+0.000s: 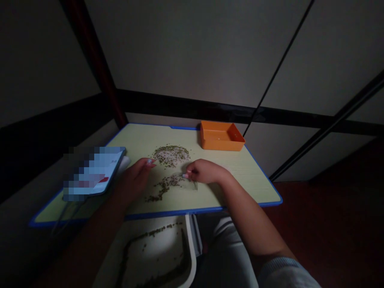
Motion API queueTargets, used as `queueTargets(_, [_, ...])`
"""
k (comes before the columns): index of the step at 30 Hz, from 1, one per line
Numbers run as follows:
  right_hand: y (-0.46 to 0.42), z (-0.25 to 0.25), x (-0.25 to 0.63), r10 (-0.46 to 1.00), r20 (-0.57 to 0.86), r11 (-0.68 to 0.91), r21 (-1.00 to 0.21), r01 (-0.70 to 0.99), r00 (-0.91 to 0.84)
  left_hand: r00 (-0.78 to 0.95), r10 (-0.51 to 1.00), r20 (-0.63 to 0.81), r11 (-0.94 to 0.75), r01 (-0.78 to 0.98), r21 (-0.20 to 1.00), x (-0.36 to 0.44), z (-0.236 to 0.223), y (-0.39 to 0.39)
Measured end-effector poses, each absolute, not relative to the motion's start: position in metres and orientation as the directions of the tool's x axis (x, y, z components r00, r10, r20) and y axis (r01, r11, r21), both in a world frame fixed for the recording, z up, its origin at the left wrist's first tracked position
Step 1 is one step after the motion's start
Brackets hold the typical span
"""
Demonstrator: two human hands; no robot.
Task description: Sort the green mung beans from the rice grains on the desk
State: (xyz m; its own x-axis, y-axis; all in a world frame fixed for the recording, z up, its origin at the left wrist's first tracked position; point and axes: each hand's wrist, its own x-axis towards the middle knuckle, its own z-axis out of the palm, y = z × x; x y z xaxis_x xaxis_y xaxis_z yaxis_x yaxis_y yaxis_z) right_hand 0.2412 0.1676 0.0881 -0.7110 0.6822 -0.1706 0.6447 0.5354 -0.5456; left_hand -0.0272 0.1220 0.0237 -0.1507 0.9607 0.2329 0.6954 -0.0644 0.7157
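A heap of small green beans mixed with pale grains (172, 155) lies on the pale yellow tabletop (252, 176). Nearer to me is a thinner, scattered trail of the same mix (163, 187). My left hand (138, 176) hovers left of the heap, thumb and finger pinched together. My right hand (205, 172) is at the right end of the trail, its fingers curled and the fingertips pressed close among the grains. Anything inside either pinch is too small to make out.
An orange open box (223, 145) stands at the back right of the blue-edged table. A tablet-like screen (97, 172), partly blurred, leans at the left. Below the front edge, a white bin (192, 256) holds green beans along its inner sides. Walls stand behind.
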Motion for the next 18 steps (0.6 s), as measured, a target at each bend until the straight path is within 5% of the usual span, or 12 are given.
queueTargets(18, [0.163, 0.078, 0.23, 0.573, -0.135, 0.563, -0.652, 0.508, -0.809, -0.135, 0.967, 0.214, -0.062, 0.693, 0.718, -0.021, 0.031, 0.118])
